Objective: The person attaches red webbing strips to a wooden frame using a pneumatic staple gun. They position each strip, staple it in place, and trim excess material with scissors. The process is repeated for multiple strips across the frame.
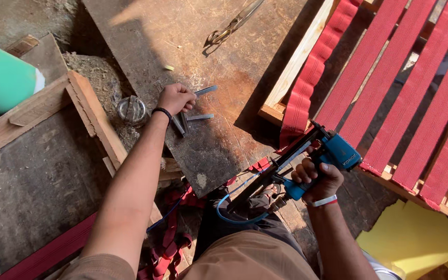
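Staple strips [193, 117] under left fingers [185, 101] (board)

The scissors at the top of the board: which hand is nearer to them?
The left hand. It rests on the board below the scissors, holding metal strips. The right hand grips the blue staple gun farther off.

left wrist: black band [162, 110] | right wrist: white-red band [323, 201] | tan trousers [250, 256]

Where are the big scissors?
The scissors lie at the top of the head view, on the far end of the wooden board, beyond the left hand and left of the frame with red webbing.
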